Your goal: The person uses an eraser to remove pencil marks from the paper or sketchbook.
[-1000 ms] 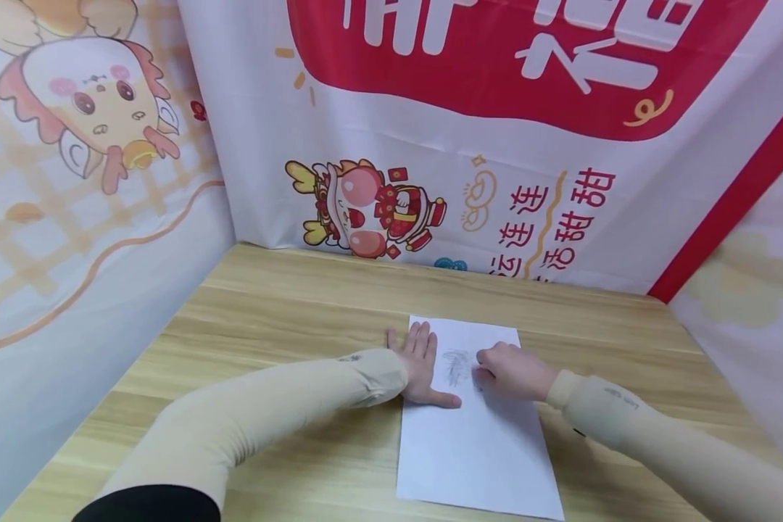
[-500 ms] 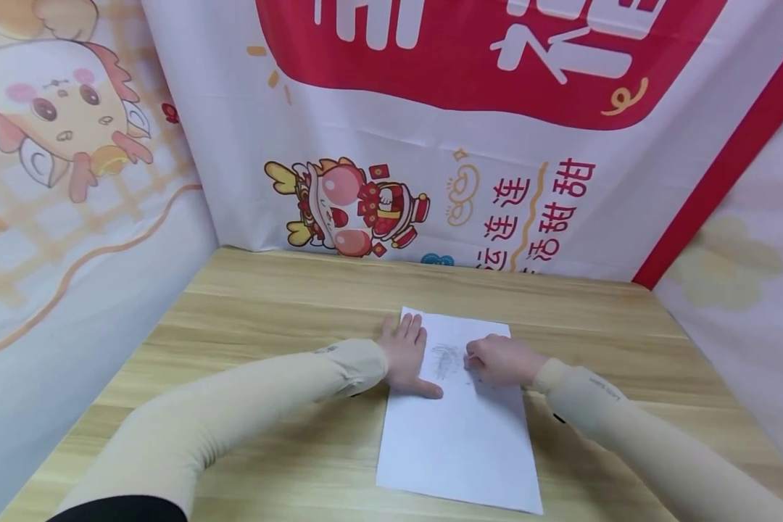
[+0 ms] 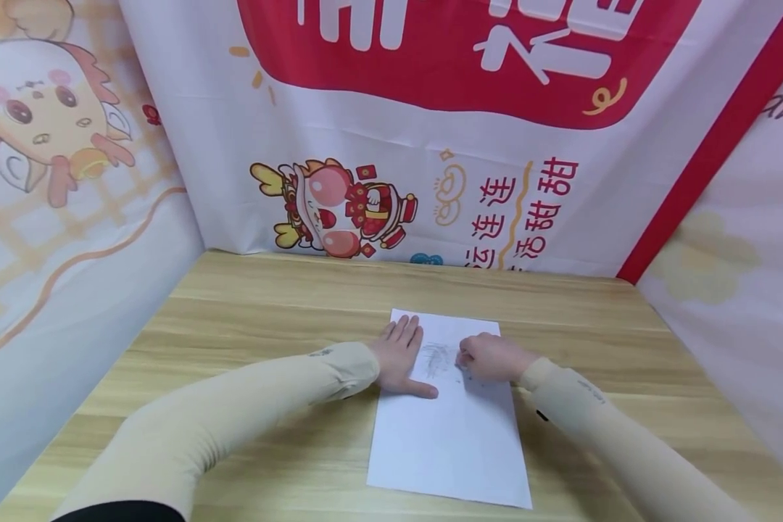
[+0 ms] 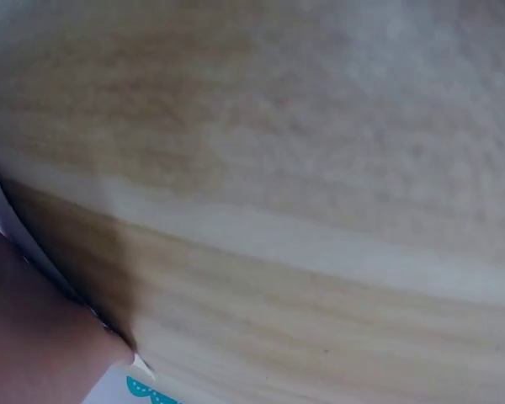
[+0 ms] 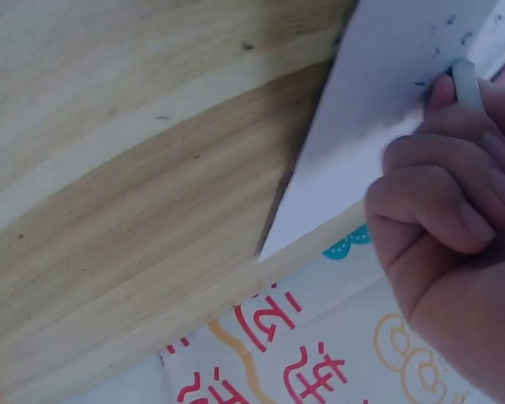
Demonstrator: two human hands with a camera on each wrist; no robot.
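One sheet of white paper (image 3: 450, 449) lies flat on the wooden table (image 3: 267, 442), with the left hand (image 3: 399, 357) spread wide over its left edge, gripping nothing. The curled right hand (image 3: 494, 357) pinches what looks like a small pale eraser (image 5: 466, 86) beside the gray scribble (image 3: 436, 360). The paper seems light and could crumple, so press near its edge; the eraser is probably squishy, so pinch it low.

From here I see a light, wood-grained surface (image 3: 267, 304) with a white sheet of paper (image 3: 449, 449) lying on it; dark specks (image 5: 248, 45) (too small for me to identify) dot the wood nearby.
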